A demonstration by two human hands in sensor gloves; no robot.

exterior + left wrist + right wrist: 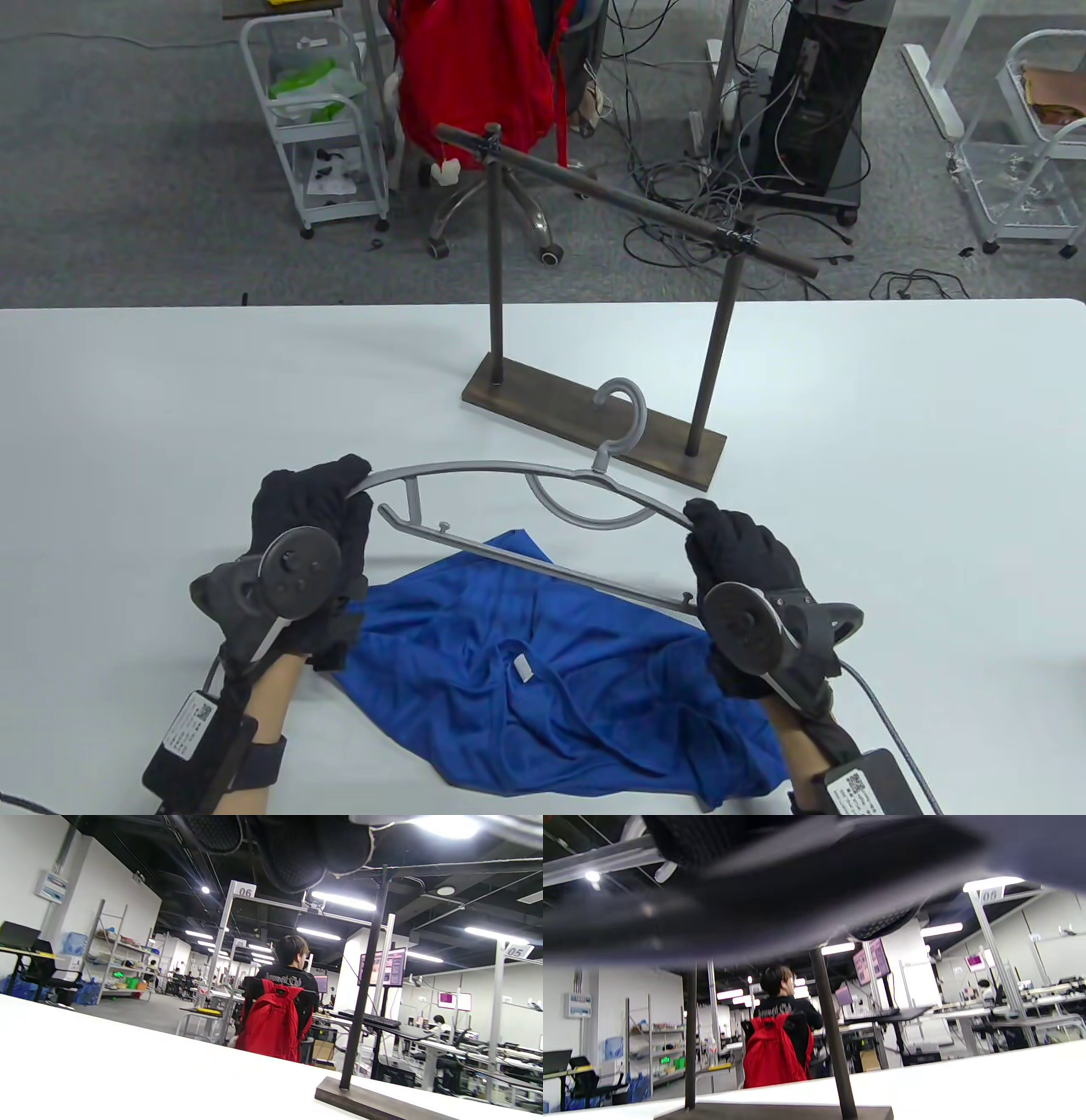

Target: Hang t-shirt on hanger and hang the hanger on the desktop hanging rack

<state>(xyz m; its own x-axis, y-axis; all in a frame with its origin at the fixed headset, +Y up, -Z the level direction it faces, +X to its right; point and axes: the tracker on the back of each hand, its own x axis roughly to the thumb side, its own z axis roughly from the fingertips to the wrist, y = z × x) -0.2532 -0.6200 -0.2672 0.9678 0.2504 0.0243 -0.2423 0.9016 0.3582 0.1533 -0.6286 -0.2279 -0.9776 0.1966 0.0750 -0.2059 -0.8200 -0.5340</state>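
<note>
Curved grey metal hanger (509, 475) held over crumpled blue t-shirt (543, 662)
Left hand (318, 518) and right hand (734, 548) each grip one hanger end.

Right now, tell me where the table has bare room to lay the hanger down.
Bare table left of the rack, and right of it to the edge. Crowded at the near middle: the shirt and both hands, left and right, on the hanger.
</note>
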